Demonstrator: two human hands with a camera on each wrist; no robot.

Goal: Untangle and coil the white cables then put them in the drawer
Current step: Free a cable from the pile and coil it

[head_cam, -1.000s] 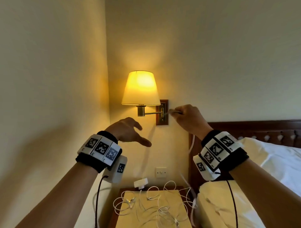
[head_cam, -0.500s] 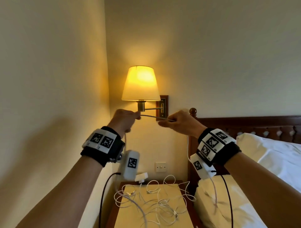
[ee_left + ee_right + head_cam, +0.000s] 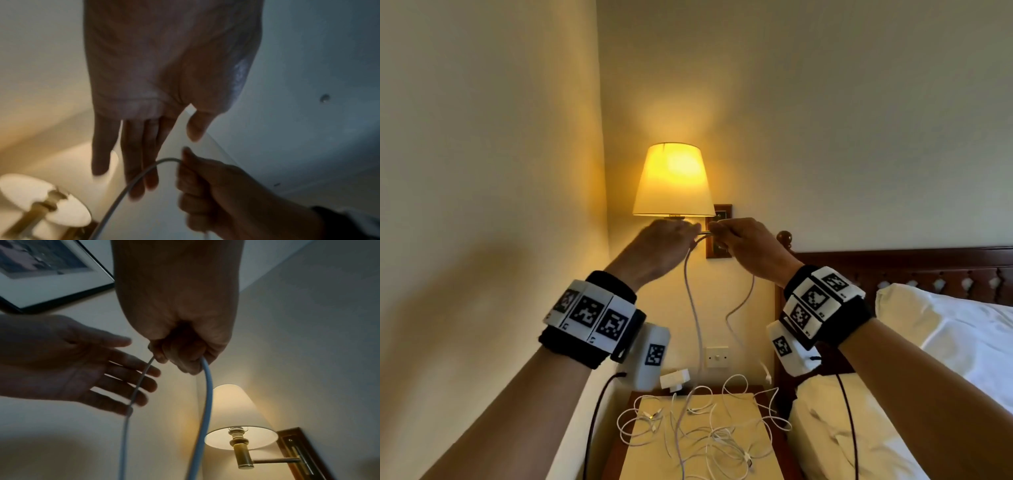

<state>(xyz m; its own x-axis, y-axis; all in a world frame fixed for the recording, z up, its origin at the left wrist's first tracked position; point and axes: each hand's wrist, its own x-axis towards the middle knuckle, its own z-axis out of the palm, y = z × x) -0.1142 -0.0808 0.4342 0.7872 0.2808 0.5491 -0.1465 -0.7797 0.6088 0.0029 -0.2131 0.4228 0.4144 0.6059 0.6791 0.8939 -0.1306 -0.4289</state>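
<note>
we hold one white cable [image 3: 693, 308] up high by the lamp [image 3: 673, 181]. our right hand [image 3: 748, 246] is curled tight around it. our left hand [image 3: 657, 250] is flat with straight fingers [image 3: 133, 162], just beside it. more white cables [image 3: 705, 435] lie tangled on the nightstand [image 3: 753, 459] below.

Bedroom: bed [image 3: 945, 342], headboard [image 3: 893, 263], wall lamp [image 3: 673, 181], nightstand [image 3: 698, 455].
</note>
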